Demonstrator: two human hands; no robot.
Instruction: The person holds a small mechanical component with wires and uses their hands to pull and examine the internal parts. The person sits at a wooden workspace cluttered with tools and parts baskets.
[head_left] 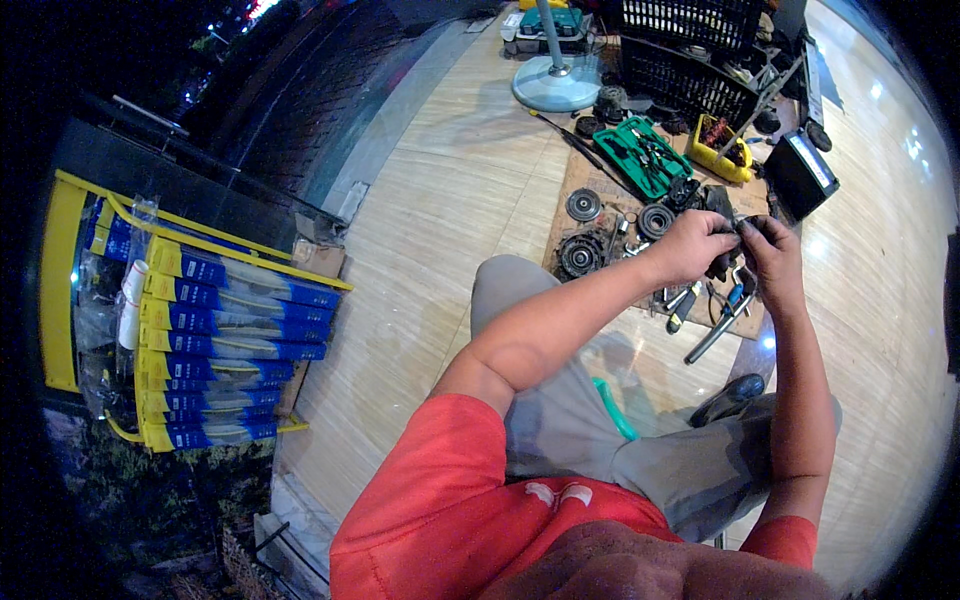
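Pinching a small dark piece (738,228) at the wearer's 1 o'clock, the bare left hand (695,245) and bare right hand (775,262) should steady each other.

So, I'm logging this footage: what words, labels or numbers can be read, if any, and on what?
None reads clearly enough to quote.
Yellow-and-blue packages: print too small to read.
Cardboard sheet: printed marks, too blurred.
Flat black case: pale label, too small.
Red shirt: white emblem, no letters I can make out.
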